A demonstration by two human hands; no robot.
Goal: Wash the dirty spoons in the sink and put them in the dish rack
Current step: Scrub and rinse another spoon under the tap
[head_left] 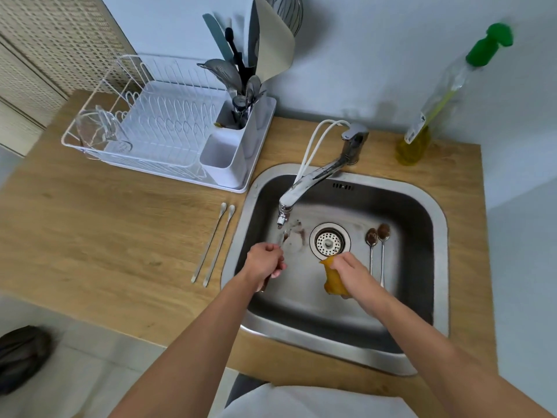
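Your left hand point(265, 262) was curled round the handle of a thin metal spoon point(281, 241), its bowl pointed up under the spout of the chrome swivel tap point(313, 179) over the stainless steel sink point(440, 267). Your right hand point(351, 271) was pinching a crumpled yellow sponge cloth point(333, 282) just beside the round perforated drain point(329, 242), a little apart from the spoon.

Two dirty metal spoons with brown residue in their bowls point(378, 236) lay side by side on the sink floor, right of the drain. Two clean-looking long slim spoons point(214, 242) lay on the wooden counter point(90, 221) just left of the sink, not in the white wire dish rack point(156, 128).

From there, the risks were plain enough. You held the spoon low on a wet, narrow handle, so a firm scrub could have twisted it out of your fingers into the basin. Brown smears lay on the steel near the tap; rinsing close above them could have splashed dirt back onto the spoon. Whether water was running, I could not tell. The pair on the counter could easily have been forgotten short of the rack, and the rack's white cutlery holder point(224, 158) sat well apart from the sink, so a dripping spoon could have wet the wood on the way.
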